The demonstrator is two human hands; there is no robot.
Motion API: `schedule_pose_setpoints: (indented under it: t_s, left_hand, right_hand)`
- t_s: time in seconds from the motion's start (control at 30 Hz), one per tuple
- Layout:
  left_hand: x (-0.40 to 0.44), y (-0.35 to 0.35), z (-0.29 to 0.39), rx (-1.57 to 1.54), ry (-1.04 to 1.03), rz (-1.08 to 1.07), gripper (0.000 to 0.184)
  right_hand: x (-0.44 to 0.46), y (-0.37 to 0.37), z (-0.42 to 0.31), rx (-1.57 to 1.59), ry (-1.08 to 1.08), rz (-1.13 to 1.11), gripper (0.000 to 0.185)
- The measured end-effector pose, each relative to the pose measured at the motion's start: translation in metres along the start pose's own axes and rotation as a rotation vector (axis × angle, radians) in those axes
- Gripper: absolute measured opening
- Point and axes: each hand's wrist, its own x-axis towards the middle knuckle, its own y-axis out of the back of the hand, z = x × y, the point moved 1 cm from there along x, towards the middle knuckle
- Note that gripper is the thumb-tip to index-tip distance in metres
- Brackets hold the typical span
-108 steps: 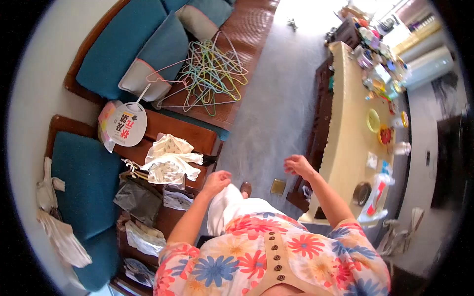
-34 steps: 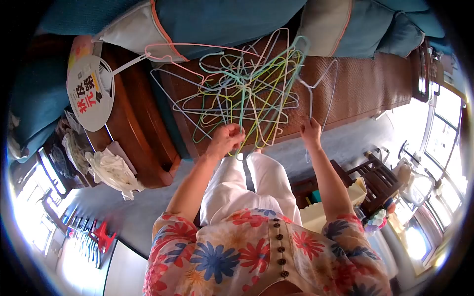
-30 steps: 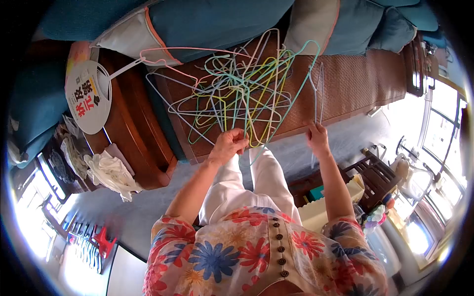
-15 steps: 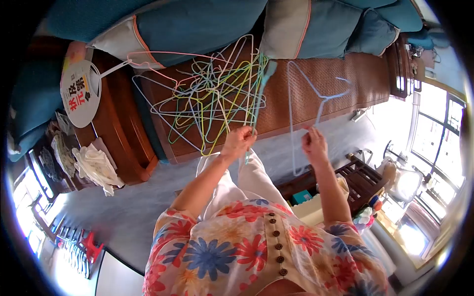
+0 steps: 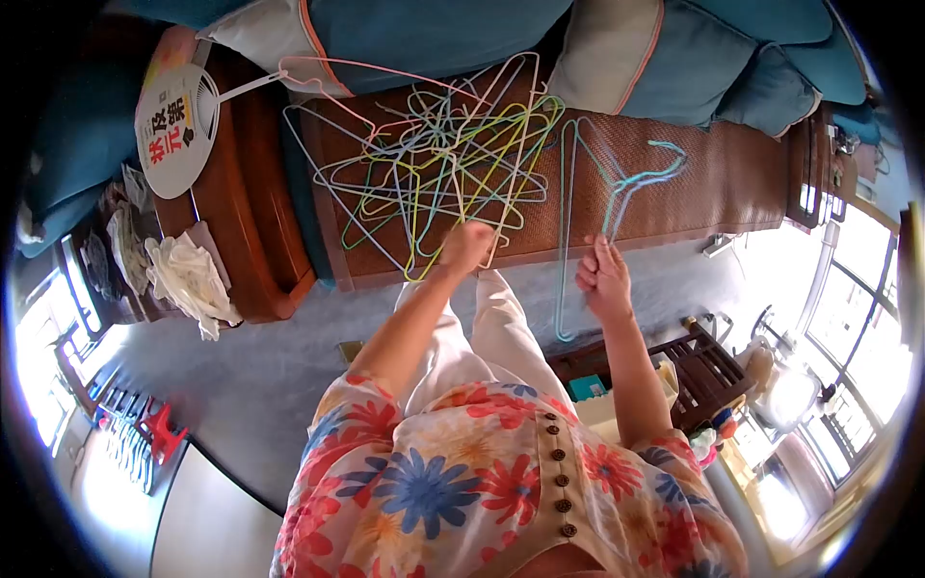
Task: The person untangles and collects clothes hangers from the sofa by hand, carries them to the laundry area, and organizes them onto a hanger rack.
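Nearest are the floral shirt (image 5: pixel 434 491) and pale trousers (image 5: pixel 520 332). Above them the right hand (image 5: pixel 605 281) has its fingers curled, pinching slender teal and pale-blue hangers (image 5: pixel 565 222) by a shoulder wire — more than one, it seems, close together, with the hooked ends pointing away from the body. The left hand (image 5: pixel 469 246) is blurred at the near edge of the pile of hangers (image 5: pixel 455 154); its fingers look drawn in, but I cannot tell whether they grip anything.

The loose hangers lie criss-crossed on the woven seat (image 5: pixel 713 183), in green, yellow, pink, blue and cream. They look light and thin, stiff yet a little springy, and probably smooth enough to slide through a loose pinch. The shoulder wire or the neck below the hook should give a sure hold; a hook caught under a neighbour could drag others along.

Off to the left, crumpled white cloth (image 5: pixel 193 279) lies at the near end of the dark wooden surface (image 5: pixel 246 193), with a round printed fan (image 5: pixel 175 130) beyond it. Farthest, teal-and-grey cushions (image 5: pixel 607 58) line the back — one pink hanger reaches across the left one.
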Motion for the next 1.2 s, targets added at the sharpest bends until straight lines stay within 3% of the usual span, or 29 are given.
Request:
schedule_pose_setpoints:
  t_s: [0.07,0.1,0.27,0.37,0.5,0.57,0.6,0.63,0.7,0.73,0.83,0.9,0.93,1.0,1.03,1.1,1.13,1.2]
  left_hand:
    - [0.034,0.011,-0.046,0.136,0.186,0.206,0.020]
    - [0.042,0.016,-0.046,0.368,0.081,0.347,0.023]
    - [0.073,0.015,-0.047,0.342,0.227,0.184,0.030]
    - [0.082,0.009,-0.066,0.130,0.269,0.198,0.029]
    - [0.023,0.013,-0.009,-0.575,0.238,-0.060,0.016]
    - [-0.007,0.010,0.028,-0.568,0.195,-0.124,0.014]
    - [-0.016,0.002,0.038,-0.613,0.153,-0.165,0.014]
    - [-0.025,-0.006,0.047,-0.660,0.110,-0.203,0.015]
    - [-0.048,-0.010,0.091,-0.434,0.038,-0.202,0.016]
    - [-0.047,-0.016,0.091,-0.421,0.003,-0.243,0.016]
    - [-0.044,-0.022,0.088,-0.247,-0.128,-0.371,0.018]
    - [-0.042,-0.015,0.084,0.058,-0.243,-0.459,0.019]
    - [-0.038,-0.012,0.065,0.163,-0.307,-0.396,0.022]
    - [-0.026,0.017,0.032,0.010,-0.257,-0.218,0.020]
    - [-0.012,0.037,0.013,0.266,-0.209,-0.019,0.019]
    - [0.011,0.072,-0.032,0.145,0.043,0.427,0.011]
    - [0.023,0.089,-0.052,0.304,-0.050,0.632,0.007]
    - [0.040,0.121,-0.060,0.517,0.031,0.659,0.011]
  right_hand:
    - [-0.004,0.007,-0.007,0.011,-0.033,-0.080,0.018]
    - [-0.008,0.008,-0.008,0.017,-0.050,-0.117,0.018]
    - [-0.024,-0.004,-0.013,-0.017,-0.001,-0.160,0.022]
    - [-0.025,-0.010,-0.014,-0.055,0.046,-0.156,0.022]
    - [-0.015,-0.023,-0.005,-0.251,0.187,-0.099,0.022]
    - [-0.006,-0.032,0.008,-0.435,0.389,-0.121,0.022]
    - [-0.006,-0.041,0.015,-0.514,0.385,0.022,0.022]
    - [0.003,-0.036,0.023,-0.571,0.384,-0.025,0.022]
    - [0.025,-0.022,0.047,-0.691,0.379,-0.126,0.022]
    - [0.013,-0.034,0.039,-0.534,0.129,-0.189,0.022]
    - [0.017,-0.025,0.034,-0.310,0.023,-0.312,0.021]
    - [0.022,-0.018,0.038,-0.287,0.047,-0.225,0.022]
    - [0.018,-0.023,0.033,-0.244,0.020,-0.154,0.022]
    - [0.010,-0.034,0.020,-0.245,-0.021,-0.014,0.022]
    - [0.012,-0.030,0.019,-0.189,-0.059,-0.083,0.022]
    - [0.018,-0.018,0.013,-0.079,-0.134,-0.225,0.026]
    - [0.013,-0.024,0.010,-0.119,-0.123,-0.205,0.032]
    - [0.013,-0.020,0.011,-0.103,-0.144,-0.191,0.033]
